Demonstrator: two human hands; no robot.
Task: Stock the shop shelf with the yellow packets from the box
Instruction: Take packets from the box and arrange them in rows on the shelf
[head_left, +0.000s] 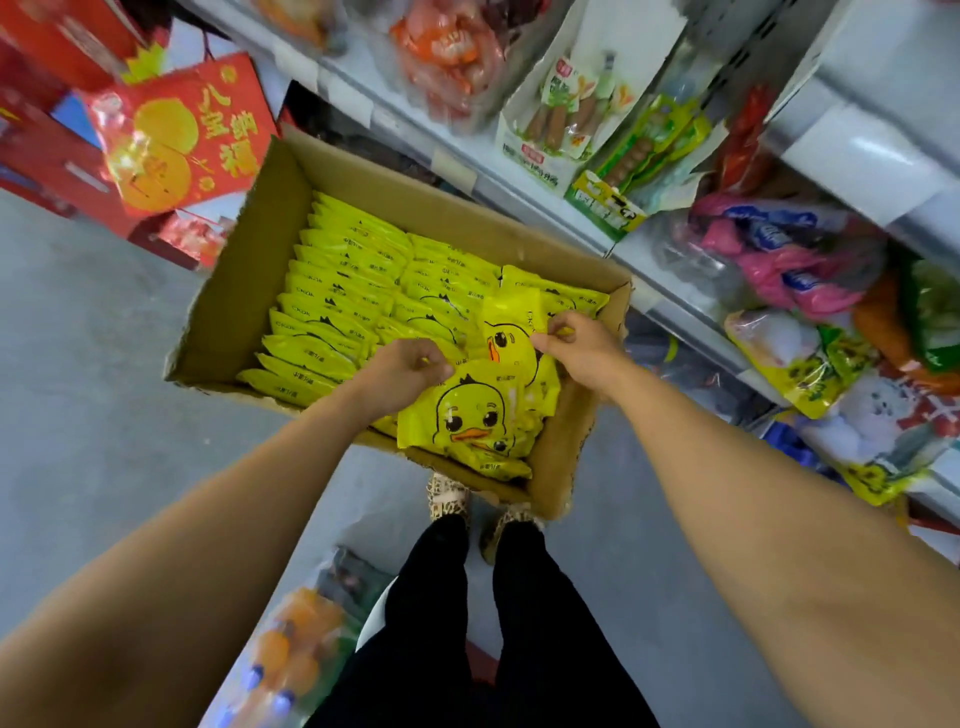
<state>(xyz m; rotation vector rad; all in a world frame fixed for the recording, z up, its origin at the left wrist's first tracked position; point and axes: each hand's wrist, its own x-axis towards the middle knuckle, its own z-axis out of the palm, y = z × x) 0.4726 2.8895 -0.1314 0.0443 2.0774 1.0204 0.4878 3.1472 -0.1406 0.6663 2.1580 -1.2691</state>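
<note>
My left hand (410, 366) and right hand (574, 340) each pinch duck-print yellow packets (467, 415) at the cardboard box's (244, 291) five-o'clock corner. I judge a pinch this light could let slick film slide, spilling packets before the shelf (675, 312) at two o'clock.

Glossy yellow plastic packets (353, 270), matt brown cardboard box (249, 270), smooth pale metal shelf (841, 150), smooth grey floor (88, 364)
</note>
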